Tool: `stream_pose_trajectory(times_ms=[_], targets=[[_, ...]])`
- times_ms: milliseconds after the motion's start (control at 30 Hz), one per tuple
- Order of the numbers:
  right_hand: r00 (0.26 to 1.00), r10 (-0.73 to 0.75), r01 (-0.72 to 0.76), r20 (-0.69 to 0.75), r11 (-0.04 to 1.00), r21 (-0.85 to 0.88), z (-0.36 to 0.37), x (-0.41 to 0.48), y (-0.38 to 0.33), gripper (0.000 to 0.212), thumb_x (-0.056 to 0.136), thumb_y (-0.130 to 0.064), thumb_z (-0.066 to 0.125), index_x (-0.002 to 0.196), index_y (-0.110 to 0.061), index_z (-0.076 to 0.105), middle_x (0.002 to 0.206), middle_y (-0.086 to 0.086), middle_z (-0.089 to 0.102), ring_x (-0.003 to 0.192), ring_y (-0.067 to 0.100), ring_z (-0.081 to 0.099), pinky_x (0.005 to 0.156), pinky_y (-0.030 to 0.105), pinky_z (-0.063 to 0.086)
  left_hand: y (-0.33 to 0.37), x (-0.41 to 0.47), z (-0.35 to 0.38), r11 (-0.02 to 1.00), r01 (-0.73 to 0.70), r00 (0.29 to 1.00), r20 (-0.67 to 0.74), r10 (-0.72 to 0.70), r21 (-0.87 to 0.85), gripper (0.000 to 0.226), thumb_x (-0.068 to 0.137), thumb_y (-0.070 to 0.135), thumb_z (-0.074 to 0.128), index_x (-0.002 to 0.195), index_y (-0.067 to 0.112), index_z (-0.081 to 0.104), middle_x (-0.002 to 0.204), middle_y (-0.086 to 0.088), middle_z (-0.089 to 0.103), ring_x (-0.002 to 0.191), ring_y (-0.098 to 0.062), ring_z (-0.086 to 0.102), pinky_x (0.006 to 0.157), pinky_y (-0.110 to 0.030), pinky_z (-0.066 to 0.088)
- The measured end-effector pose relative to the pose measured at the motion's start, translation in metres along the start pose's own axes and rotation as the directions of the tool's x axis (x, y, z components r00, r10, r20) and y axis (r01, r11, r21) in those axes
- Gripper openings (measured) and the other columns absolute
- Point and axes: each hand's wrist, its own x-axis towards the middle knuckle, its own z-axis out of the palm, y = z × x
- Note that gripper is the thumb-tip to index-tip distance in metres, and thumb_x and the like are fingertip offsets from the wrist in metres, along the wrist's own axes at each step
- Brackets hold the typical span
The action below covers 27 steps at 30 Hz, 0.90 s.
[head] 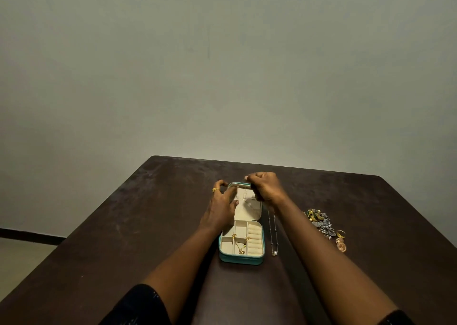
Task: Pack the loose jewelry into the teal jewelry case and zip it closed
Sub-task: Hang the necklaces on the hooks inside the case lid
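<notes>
The teal jewelry case (241, 259) lies open at the middle of the dark table (148, 225), its compartmented base near and its lid (247, 213) folded back to the far side, cream lining up. The left hand (221, 206) lies on the lid's left edge with the thumb on the lining and the fingers reaching toward the far left corner; I cannot tell whether it pinches the rim or only rests there. The right hand (265, 188) sits at the far right corner with fingers tightly curled. A hair-thin chain shows on the lining beside it, but what the fingers hold is too small to make out. A gold chain (239, 246) is draped across the base's dividers. Just right of the case lies a silver pearl necklace (273, 233), and farther right a cluster of brooches (319, 222), a gold ring (340, 233) and a rose-gold piece (341, 246). These pieces look light and limp or small. The chains will likely tangle and slip, so they are best lifted by the clasp or pendant and lowered in slowly. The brooches look prickly and delicate, better pinched at the edges. The soft-sided case probably needs one hand bracing it while zipping.
</notes>
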Motion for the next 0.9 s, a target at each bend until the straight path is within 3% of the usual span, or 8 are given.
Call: stream_pose_trajectory(times_ms=[200, 367, 467, 533, 667, 800, 900], targets=[[0.994, -0.014, 0.032, -0.108, 0.986, 0.164, 0.013, -0.02, 0.012, 0.034, 0.086, 0.002, 0.054, 0.055, -0.01, 0.052, 0.034, -0.009, 0.041, 0.029, -0.001, 0.031, 0.032, 0.014, 0.025, 0.002, 0.002, -0.005, 0.997, -0.021, 0.999, -0.045, 0.024, 0.073, 0.025, 0.092, 0.026, 0.056, 0.113, 0.014, 0.064, 0.146, -0.008, 0.032, 0.109, -0.024, 0.058, 0.088, -0.033, 0.052], [0.978, -0.049, 0.072, -0.205, 0.992, 0.106, 0.026, -0.024, 0.029, 0.035, 0.08, 0.004, 0.058, 0.052, -0.016, 0.054, 0.033, -0.012, 0.043, 0.031, -0.001, 0.033, 0.036, 0.013, 0.026, 0.005, 0.011, -0.013, 0.991, -0.044, 0.994, -0.097, 0.057, 0.123, 0.026, 0.092, 0.027, 0.056, 0.112, 0.015, 0.068, 0.139, -0.004, 0.045, 0.106, -0.026, 0.061, 0.086, -0.036, 0.052], [0.973, -0.086, 0.099, -0.215, 0.994, 0.05, 0.03, -0.028, 0.034, 0.033, 0.077, 0.003, 0.06, 0.053, -0.019, 0.056, 0.044, -0.012, 0.047, 0.037, -0.001, 0.036, 0.045, 0.018, 0.03, 0.004, 0.021, -0.014, 0.998, -0.01, 0.99, -0.143, 0.02, 0.067, 0.024, 0.092, 0.017, 0.051, 0.106, 0.008, 0.068, 0.116, -0.008, 0.06, 0.101, -0.025, 0.061, 0.082, -0.034, 0.05], [0.973, -0.115, 0.113, -0.198, 0.993, -0.019, 0.031, -0.032, 0.035, 0.03, 0.077, 0.001, 0.061, 0.055, -0.02, 0.057, 0.051, -0.008, 0.052, 0.043, -0.001, 0.042, 0.05, 0.018, 0.035, 0.001, 0.028, -0.017, 0.998, 0.015, 0.987, -0.163, -0.006, 0.054, 0.021, 0.092, 0.016, 0.051, 0.099, 0.007, 0.068, 0.105, -0.009, 0.062, 0.094, -0.026, 0.061, 0.077, -0.036, 0.05], [0.973, -0.128, 0.118, -0.19, 0.991, -0.064, 0.031, -0.035, 0.039, 0.028, 0.077, -0.003, 0.062, 0.058, -0.022, 0.058, 0.059, -0.005, 0.058, 0.057, 0.008, 0.049, 0.059, 0.024, 0.041, 0.005, 0.04, -0.018, 0.998, -0.023, 0.989, -0.143, 0.032, 0.065, 0.02, 0.094, 0.021, 0.051, 0.101, 0.009, 0.065, 0.103, -0.008, 0.062, 0.093, -0.024, 0.06, 0.076, -0.036, 0.049], [0.964, -0.107, 0.124, -0.244, 0.991, 0.055, 0.028, -0.034, 0.038, 0.03, 0.077, 0.001, 0.06, 0.056, -0.02, 0.057, 0.052, -0.008, 0.052, 0.05, 0.004, 0.042, 0.053, 0.022, 0.036, 0.017, 0.053, -0.016, 0.999, 0.003, 0.982, -0.186, -0.013, -0.054, 0.023, 0.096, 0.019, 0.048, 0.103, 0.004, 0.064, 0.099, -0.014, 0.066, 0.092, -0.028, 0.061, 0.074, -0.033, 0.044], [0.962, -0.047, 0.106, -0.268, 0.972, 0.212, 0.023, -0.036, 0.035, 0.028, 0.082, 0.001, 0.056, 0.06, -0.015, 0.057, 0.048, -0.007, 0.046, 0.041, 0.002, 0.036, 0.042, 0.018, 0.03, 0.026, 0.057, -0.019, 0.947, 0.075, 0.983, -0.136, -0.123, -0.312, 0.022, 0.095, 0.009, 0.047, 0.103, 0.006, 0.067, 0.097, -0.008, 0.067, 0.088, -0.022, 0.062, 0.078, -0.032, 0.048]])
